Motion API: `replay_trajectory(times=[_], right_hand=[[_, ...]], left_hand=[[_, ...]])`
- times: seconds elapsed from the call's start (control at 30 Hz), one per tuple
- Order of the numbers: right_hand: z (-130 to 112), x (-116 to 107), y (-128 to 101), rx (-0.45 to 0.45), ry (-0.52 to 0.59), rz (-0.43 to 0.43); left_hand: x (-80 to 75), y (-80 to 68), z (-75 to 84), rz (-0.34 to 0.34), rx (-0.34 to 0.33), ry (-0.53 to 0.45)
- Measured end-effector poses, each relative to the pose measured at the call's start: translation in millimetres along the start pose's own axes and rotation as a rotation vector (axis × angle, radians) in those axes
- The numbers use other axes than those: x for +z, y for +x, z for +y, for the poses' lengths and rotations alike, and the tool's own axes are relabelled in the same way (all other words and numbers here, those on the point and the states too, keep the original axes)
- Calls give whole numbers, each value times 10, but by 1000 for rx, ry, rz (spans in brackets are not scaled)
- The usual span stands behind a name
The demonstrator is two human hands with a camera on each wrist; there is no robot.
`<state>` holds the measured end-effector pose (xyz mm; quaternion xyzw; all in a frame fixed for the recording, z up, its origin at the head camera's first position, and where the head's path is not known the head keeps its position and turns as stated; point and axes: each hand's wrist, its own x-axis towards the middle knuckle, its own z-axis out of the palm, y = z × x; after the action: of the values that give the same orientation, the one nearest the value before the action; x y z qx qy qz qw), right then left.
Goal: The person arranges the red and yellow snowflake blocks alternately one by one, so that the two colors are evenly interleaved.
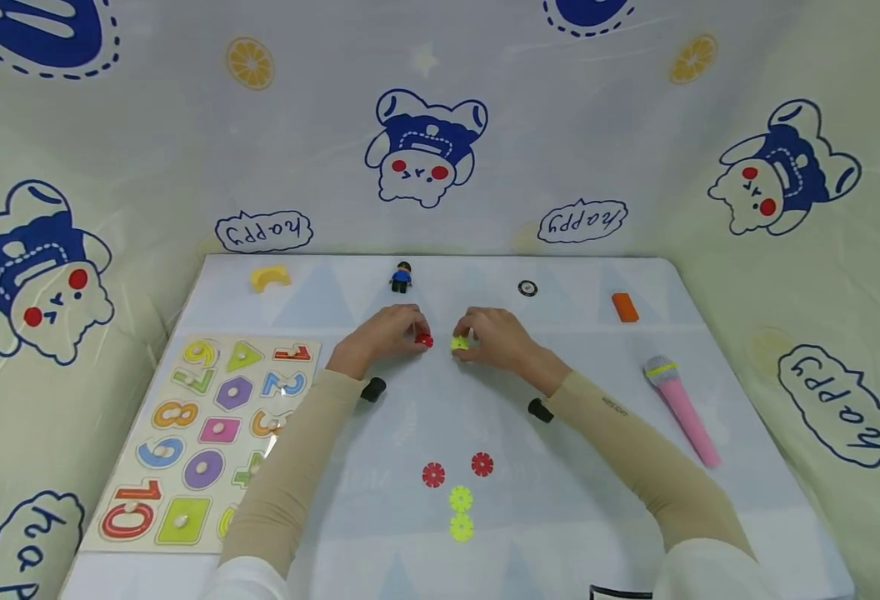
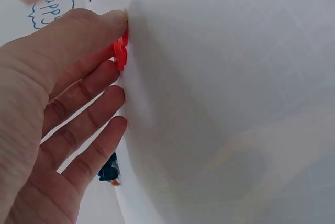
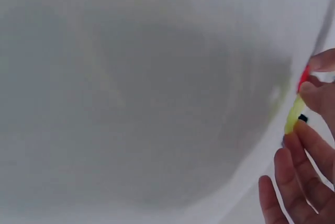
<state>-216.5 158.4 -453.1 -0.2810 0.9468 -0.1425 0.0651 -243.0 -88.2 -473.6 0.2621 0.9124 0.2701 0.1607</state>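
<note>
Nearest to me on the pale table mat (image 1: 747, 467) lie 4 loose plastic snowflake discs — 2 yellow ones (image 1: 461, 512) touching each other, and just beyond them 2 red ones (image 1: 457, 469) side by side, slightly apart. Both of my beige sleeves reach past them towards the middle of the mat.

Further out, my left hand (image 1: 380, 333) pinches a red plastic snowflake disc (image 1: 424, 339) between thumb and curled fingers (image 2: 107, 72); the left wrist view shows the disc on edge against the mat, with my fingertips touching the surface around it. My right hand (image 1: 496, 336) pinches a yellow plastic snowflake disc (image 1: 459, 342) in the same way; in the right wrist view it shows as a blurred yellow sliver (image 3: 294, 115) between my fingertips. The 2 held discs sit close together at the centre of the mat, a small gap between them.

Beyond my hands, near the far edge, stand a small toy figure in a blue top (image 1: 401, 276), a yellow arch-shaped block (image 1: 270, 277) to its left, a small black-and-white round cap (image 1: 527, 288) and an orange rectangular block (image 1: 623, 307) to its right. A pink toy microphone with a grey head (image 1: 680, 408) lies at the right side, and a wooden number-and-shape puzzle board (image 1: 200, 437) lies at the left — partly under my left sleeve.
</note>
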Motion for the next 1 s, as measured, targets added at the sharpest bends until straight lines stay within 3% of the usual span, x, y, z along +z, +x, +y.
replay_trajectory(times=[0.17, 0.37, 0.8, 1.0], right_hand=[[32, 42, 236, 30, 29, -26], [19, 114, 361, 45, 88, -52], [-42, 200, 260, 37, 20, -6], [-26, 164, 107, 60, 8, 29]], left_hand=[[2, 26, 14, -8, 2, -3], [-15, -1, 7, -10, -19, -1], [38, -22, -6, -2, 27, 14], [37, -19, -3, 20, 42, 29]])
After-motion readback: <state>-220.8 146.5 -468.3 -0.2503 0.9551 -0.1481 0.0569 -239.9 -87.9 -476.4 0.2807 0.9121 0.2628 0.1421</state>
